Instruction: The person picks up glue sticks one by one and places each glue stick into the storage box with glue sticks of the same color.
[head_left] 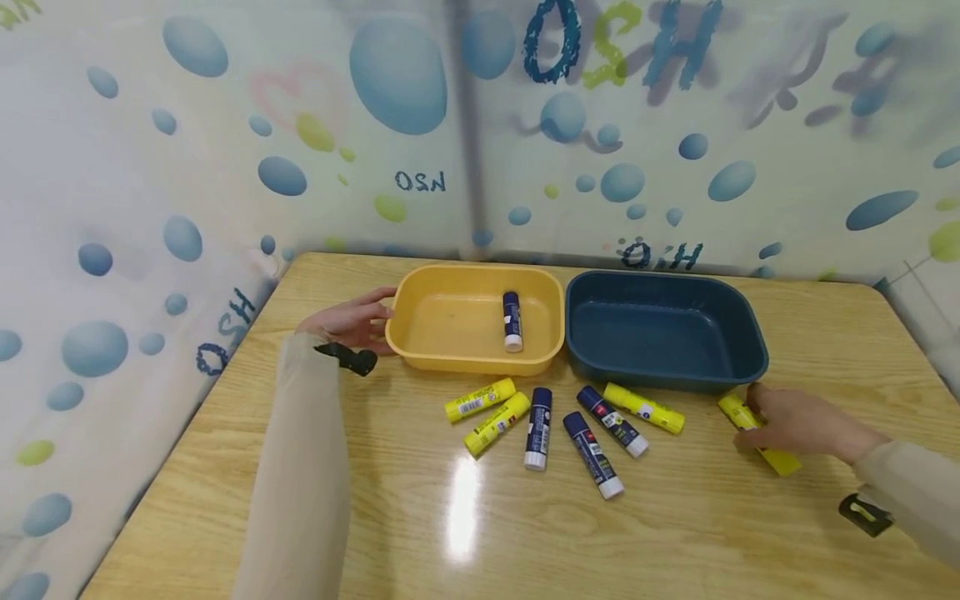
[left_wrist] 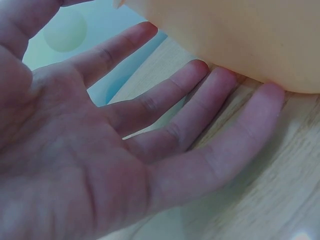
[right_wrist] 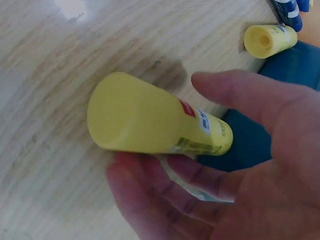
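In the head view my left hand (head_left: 352, 323) is at the left end of a yellow bin (head_left: 480, 365). Its slightly bent fingers touch the bin's outer wall (left_wrist: 250, 40) in the left wrist view. At the right, my right hand (head_left: 798, 425) is around a yellow glue stick (head_left: 783, 461). The right wrist view shows the fingers along one side of this glue stick (right_wrist: 150, 117), with a gap between it and the thumb. A dark blue glue stick (head_left: 512, 321) with a white end lies inside the yellow bin.
A dark blue bin (head_left: 660, 379) stands against the yellow one's right side. In front of both bins lie several glue sticks, among them a yellow one (head_left: 645, 408) and a navy one (head_left: 537, 429). A patterned wall (head_left: 510, 150) rises behind the wooden table (head_left: 525, 542).
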